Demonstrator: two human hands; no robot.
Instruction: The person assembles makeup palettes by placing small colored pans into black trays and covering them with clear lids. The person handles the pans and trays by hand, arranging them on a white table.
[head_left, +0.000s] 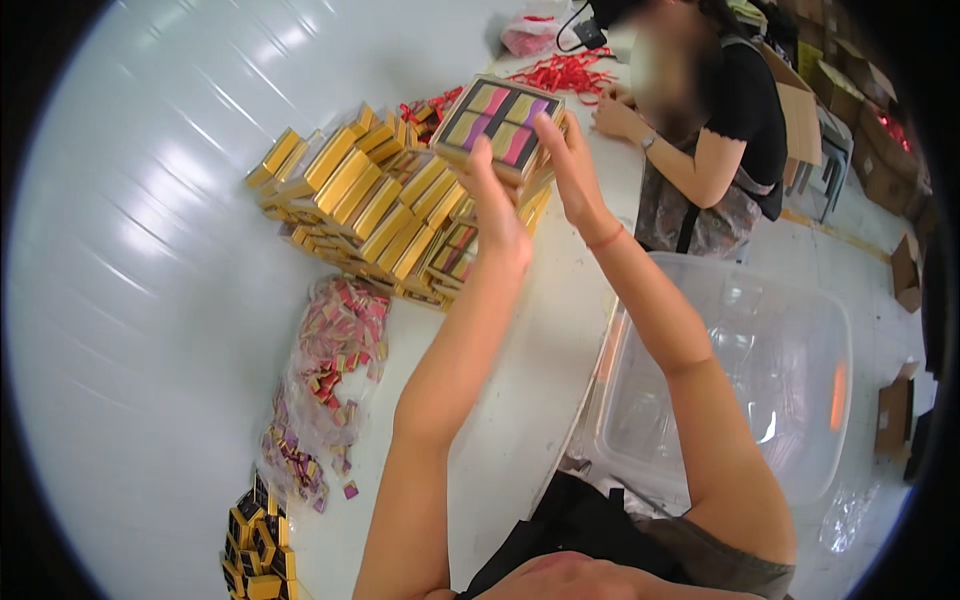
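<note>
My two arms reach forward over the white table, gripping a flat square box point(500, 122) between them. Its dark top shows several panels with wavy pink, olive and purple bands. My left hand point(492, 200) holds the near left side, thumb on the top edge. On the right side my right hand point(573, 170) clasps it, thumb over the corner. The fingers underneath are hidden. Just left of and below the held box lies a large stack of gold-edged boxes point(370, 205). Whether the held box touches the stack, I cannot tell.
Plastic bags of small pink and purple pieces point(340, 330) lie on the table point(520, 360). Small black-and-gold boxes point(258, 540) are heaped at lower left. Red ribbons point(565, 75) lie far off, beside a seated person point(745, 110). A translucent bin point(740, 370) stands at right.
</note>
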